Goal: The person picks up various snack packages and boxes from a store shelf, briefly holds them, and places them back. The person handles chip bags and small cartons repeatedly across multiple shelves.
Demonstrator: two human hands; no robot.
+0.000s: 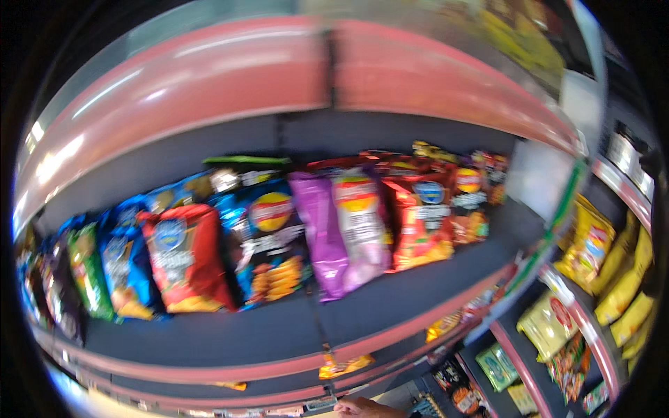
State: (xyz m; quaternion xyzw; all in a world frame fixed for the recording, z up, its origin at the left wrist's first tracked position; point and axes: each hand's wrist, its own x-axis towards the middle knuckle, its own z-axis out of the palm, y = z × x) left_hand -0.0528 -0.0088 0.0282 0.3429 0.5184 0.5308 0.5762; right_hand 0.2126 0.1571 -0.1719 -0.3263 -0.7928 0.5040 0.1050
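At the bottom edge of the view my right hand [363, 407] shows only in part, in front of the lower shelves; its fingers look curled, and whether it holds anything is hidden. My left hand is out of view. Before me runs a dark shelf [209, 339] with a row of crisp packets standing on it. Among them are a red packet [183, 256], a black and blue packet [272, 240], a purple and white packet [345, 235], another red packet [423, 224], a blue packet [125, 266] and a green packet [90, 271].
A wide pink shelf-edge strip [235, 68] curves above the packets, and a narrower pink edge [235, 371] runs below. Lower shelves hold a few orange packets [345, 364]. To the right, a side rack carries yellow packets [588, 243] and a pale package [546, 326].
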